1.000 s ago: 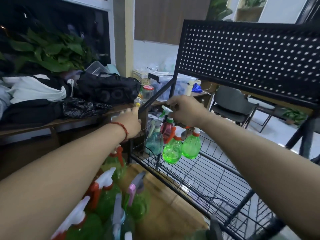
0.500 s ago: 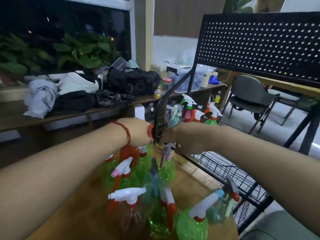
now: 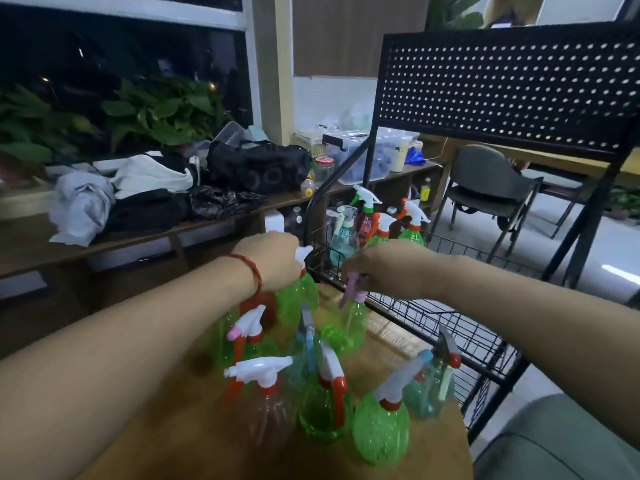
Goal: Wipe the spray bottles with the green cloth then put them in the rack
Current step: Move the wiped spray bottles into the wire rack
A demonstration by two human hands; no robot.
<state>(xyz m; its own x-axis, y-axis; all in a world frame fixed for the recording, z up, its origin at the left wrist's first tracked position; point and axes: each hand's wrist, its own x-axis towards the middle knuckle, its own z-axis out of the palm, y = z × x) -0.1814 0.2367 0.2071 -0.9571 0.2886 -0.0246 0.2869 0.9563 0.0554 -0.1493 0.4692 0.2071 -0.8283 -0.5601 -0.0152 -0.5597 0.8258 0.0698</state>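
Several spray bottles [image 3: 322,407] stand crowded on a wooden table [image 3: 408,455] in front of me. My left hand [image 3: 273,261] is closed over the white trigger head of a green bottle [image 3: 299,299] at the back of the group. My right hand [image 3: 384,268] grips the pink-headed green bottle [image 3: 349,323] beside it. A black wire rack [image 3: 450,327] stands to the right, with several bottles [image 3: 374,223] in its far corner. No green cloth is visible.
A black pegboard panel [image 3: 509,88] tops the rack. Behind runs a long wooden bench [image 3: 138,233] with bags, clothes and plastic boxes. A grey chair [image 3: 485,185] stands at the back right. Plants [image 3: 159,112] line the dark window.
My hands came back from the rack's far corner to the table. My view dropped toward the table. The left hand now holds a white-headed bottle, the right a pink-headed one.
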